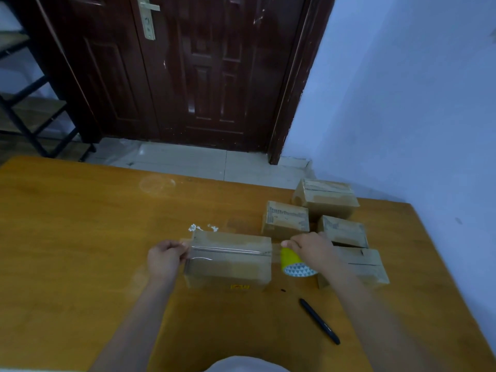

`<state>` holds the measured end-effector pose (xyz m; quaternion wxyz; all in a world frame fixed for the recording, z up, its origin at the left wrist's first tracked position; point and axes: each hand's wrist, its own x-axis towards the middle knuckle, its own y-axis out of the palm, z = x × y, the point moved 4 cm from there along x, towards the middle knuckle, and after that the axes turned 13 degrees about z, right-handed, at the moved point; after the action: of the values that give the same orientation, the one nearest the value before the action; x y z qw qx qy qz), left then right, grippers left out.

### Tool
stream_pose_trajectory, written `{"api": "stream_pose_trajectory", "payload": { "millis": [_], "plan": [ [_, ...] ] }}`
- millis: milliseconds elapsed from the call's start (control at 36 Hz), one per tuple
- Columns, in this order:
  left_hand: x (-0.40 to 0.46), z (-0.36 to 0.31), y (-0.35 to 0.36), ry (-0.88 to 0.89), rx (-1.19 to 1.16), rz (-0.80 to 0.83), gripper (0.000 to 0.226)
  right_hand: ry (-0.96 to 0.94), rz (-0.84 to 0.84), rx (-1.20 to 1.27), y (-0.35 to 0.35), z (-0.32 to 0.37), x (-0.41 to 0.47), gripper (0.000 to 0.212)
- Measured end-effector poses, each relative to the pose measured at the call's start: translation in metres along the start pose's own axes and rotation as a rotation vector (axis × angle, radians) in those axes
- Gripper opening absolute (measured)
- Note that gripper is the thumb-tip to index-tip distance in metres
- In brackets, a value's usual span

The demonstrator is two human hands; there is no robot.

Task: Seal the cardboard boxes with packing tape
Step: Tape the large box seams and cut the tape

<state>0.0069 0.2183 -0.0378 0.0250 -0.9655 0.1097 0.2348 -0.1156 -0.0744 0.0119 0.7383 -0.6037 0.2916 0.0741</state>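
Tape goes taut across the seam: my left hand (164,257) pinches the free end of the clear packing tape strip (228,251) just off the left edge of the brown rectangular cardboard box (228,264) at the middle of the orange wooden table (80,224). The strip spans the box's top along its closed flaps. Past the right edge, my right hand (312,252) curls its fingers around the yellow-cored tape roll (294,263). I judge the film light, limp and clingy, apt to fold onto itself, so it wants holding at the very end and kept stretched; the box looks light and stiff enough to take a press along the seam. Four more small cardboard boxes (326,197) cluster at the right, and a black pen (319,321) lies nearer me.
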Motion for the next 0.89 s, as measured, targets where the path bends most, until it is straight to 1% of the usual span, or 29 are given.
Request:
{"api": "stream_pose_trajectory", "payload": {
  "millis": [83, 222, 278, 333, 472, 667, 722, 778, 889],
  "plan": [
    [0.001, 0.003, 0.0, -0.017, -0.049, -0.009, 0.022, 0.011, -0.023, -0.087, 0.01, 0.001, 0.011, 0.056],
    [0.008, 0.008, 0.0, -0.067, -0.142, -0.016, 0.024, -0.011, -0.027, -0.133, 0.012, 0.005, 0.017, 0.051],
    [0.008, 0.008, -0.001, -0.069, -0.176, -0.028, 0.025, -0.024, -0.02, -0.146, 0.013, 0.009, 0.018, 0.052],
    [0.009, 0.009, -0.002, -0.066, -0.17, -0.022, 0.025, -0.031, -0.025, -0.157, 0.015, 0.011, 0.02, 0.053],
    [0.01, 0.009, -0.006, -0.077, -0.163, 0.0, 0.021, -0.034, -0.023, -0.133, 0.022, 0.016, 0.025, 0.046],
    [0.01, 0.009, -0.005, -0.088, -0.143, 0.003, 0.013, 0.003, 0.004, -0.147, 0.026, 0.016, 0.028, 0.051],
    [0.011, 0.01, -0.004, -0.097, -0.15, 0.003, 0.014, 0.017, 0.004, -0.141, 0.03, 0.016, 0.03, 0.048],
    [0.014, 0.015, -0.005, -0.112, -0.16, 0.0, 0.019, 0.022, -0.005, -0.121, 0.035, 0.015, 0.032, 0.045],
    [0.023, 0.027, -0.006, -0.176, -0.177, 0.017, 0.023, -0.002, -0.008, -0.12, 0.041, 0.012, 0.034, 0.027]
  ]
}}
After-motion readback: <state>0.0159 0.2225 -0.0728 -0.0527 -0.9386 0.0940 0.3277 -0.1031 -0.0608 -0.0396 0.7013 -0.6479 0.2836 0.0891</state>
